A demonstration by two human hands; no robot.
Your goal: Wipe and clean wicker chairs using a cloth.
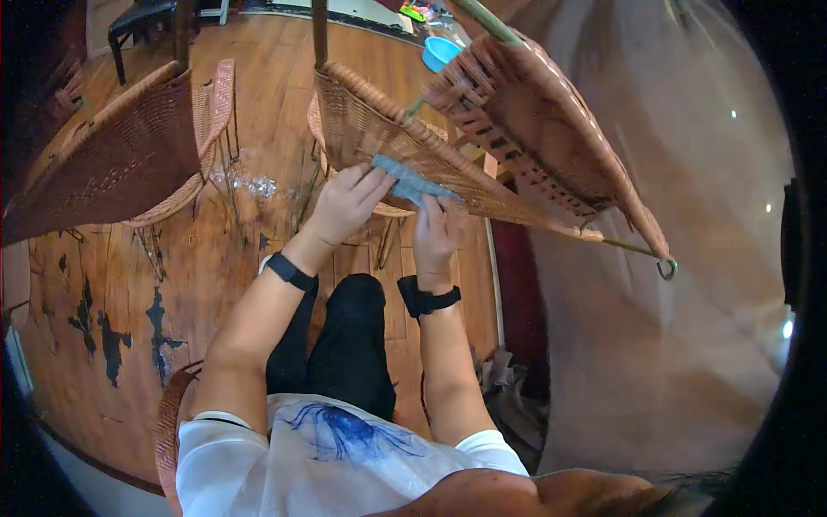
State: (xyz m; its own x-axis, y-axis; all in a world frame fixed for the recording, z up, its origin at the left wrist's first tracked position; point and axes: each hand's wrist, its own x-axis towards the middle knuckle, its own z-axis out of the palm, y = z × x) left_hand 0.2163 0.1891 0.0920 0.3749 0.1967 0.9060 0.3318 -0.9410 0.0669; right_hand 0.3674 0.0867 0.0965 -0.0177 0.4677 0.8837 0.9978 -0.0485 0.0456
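Observation:
A folded blue-grey cloth is stretched between my two hands, in front of a tan woven rattan panel. The fingers of my left hand close on its left end. At its right end my right hand pinches it, fingers slightly blurred. Whether the cloth touches the weave behind it, I cannot tell. Both wrists wear black bands. Just right of the panel, a woven rattan piece on a green metal frame hangs tilted.
Another brown woven panel stands at the left, with a rattan chair behind it. A blue basin sits at the far side. Pale sheeting covers the right side. The wooden floor has dark worn patches.

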